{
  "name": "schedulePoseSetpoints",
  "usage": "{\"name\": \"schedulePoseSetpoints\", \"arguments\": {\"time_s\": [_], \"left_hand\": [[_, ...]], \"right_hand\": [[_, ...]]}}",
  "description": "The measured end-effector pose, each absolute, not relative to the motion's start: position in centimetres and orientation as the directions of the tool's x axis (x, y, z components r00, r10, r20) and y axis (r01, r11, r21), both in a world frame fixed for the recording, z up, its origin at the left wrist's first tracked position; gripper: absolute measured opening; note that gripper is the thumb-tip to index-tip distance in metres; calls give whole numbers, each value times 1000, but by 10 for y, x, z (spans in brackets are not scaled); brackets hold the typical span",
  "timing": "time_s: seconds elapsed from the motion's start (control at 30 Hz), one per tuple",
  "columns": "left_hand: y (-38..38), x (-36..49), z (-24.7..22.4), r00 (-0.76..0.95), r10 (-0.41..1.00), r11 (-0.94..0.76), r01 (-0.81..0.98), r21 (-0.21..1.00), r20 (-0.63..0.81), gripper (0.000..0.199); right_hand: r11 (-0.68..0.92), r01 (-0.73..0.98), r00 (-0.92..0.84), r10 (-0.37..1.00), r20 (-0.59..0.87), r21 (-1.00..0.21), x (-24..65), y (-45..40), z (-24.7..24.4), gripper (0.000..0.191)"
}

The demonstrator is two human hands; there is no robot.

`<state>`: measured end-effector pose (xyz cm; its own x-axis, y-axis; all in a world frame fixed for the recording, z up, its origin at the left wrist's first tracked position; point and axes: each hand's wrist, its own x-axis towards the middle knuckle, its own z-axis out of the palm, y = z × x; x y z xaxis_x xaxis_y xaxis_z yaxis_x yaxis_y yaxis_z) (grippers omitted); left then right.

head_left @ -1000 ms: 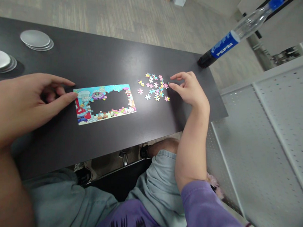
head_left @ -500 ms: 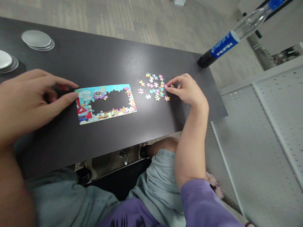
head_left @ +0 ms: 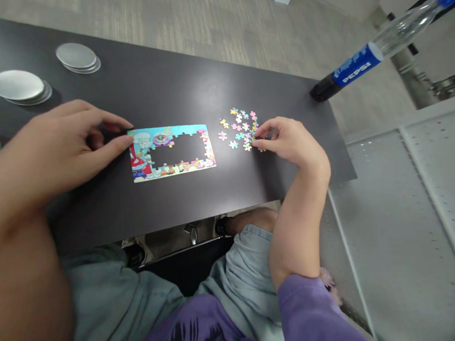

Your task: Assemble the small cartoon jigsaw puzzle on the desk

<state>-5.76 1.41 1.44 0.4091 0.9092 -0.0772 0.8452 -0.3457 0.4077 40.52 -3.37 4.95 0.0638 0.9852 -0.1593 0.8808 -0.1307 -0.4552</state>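
A partly assembled jigsaw puzzle (head_left: 140,167) lies flat on the dark table, its cartoon border joined around an open middle. The thumb and index finger of my left hand (head_left: 79,145) grip its upper left corner. To the right of it, several loose puzzle pieces (head_left: 236,127) in pink, yellow and blue are scattered in a small heap. My right hand (head_left: 288,140) reaches into the heap's right side with thumb and index finger pinched close together at a piece. The fingers partly hide that piece and those beside it.
Two stacks of silvery discs, a nearer stack (head_left: 19,86) and a farther stack (head_left: 77,57), sit on the table (head_left: 171,84) at the left. A Pepsi bottle (head_left: 352,70) stands near the far right corner. A perforated grey panel (head_left: 405,206) borders the right side.
The view has shifted, so the table's things appear farther right. My right fingertips have moved slightly nearer to me within the loose pieces. My left hand stays at the puzzle's corner.
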Motion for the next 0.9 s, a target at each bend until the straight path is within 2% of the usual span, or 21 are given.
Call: {"name": "schedulePoseSetpoints", "arguments": {"time_s": [0.07,0.13,0.2,0.33,0.53,0.77,0.9], "left_hand": [[8,-51,25,446,895,-391,804,448,-20,43],[5,-47,31,431,902,-361,797,484,-37,42],[5,-47,31,432,901,-360,798,482,-41,45],[10,-52,19,450,891,-419,774,474,52,53],[13,-53,13,458,884,-442,755,484,94,54],[12,-51,18,454,888,-431,763,481,76,57],[14,-51,19,450,891,-422,777,467,57,63]], "right_hand": [[-121,890,53,985,-165,-439,407,-30,45,15],[-87,899,23,988,-154,-430,409,-29,43,17],[-73,900,9,989,-150,-429,409,-30,44,17],[-81,910,12,985,-171,-406,397,-36,55,14],[-104,931,41,982,-182,-349,379,-33,56,12],[-60,882,-40,979,-201,-467,388,-36,54,12],[-108,884,33,985,-169,-455,394,-41,62,12]]}}
